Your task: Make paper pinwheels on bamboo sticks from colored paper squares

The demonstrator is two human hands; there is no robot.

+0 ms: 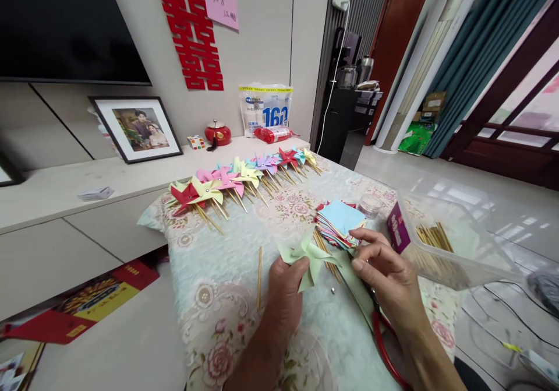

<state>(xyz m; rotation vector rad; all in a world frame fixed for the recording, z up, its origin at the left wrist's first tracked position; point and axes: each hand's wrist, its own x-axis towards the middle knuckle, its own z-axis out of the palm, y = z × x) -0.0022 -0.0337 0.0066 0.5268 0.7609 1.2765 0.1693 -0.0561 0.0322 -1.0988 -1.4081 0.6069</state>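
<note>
My left hand [285,289] pinches a pale green paper pinwheel [308,255] by its folded middle, just above the floral tablecloth [227,321]. My right hand [384,268] holds the same pinwheel's right flap with fingertips at its centre. A loose wooden stick [259,277] lies to the left of my left hand. A stack of coloured paper squares [340,223] sits just beyond the pinwheel. A small pin [333,290] lies on the cloth below the pinwheel.
A row of finished coloured pinwheels [244,180] on sticks lines the table's far edge. A clear plastic box [449,248] with sticks stands at the right. Red-handled scissors [384,344] lie under my right wrist. A framed photo [136,127] leans on the cabinet behind.
</note>
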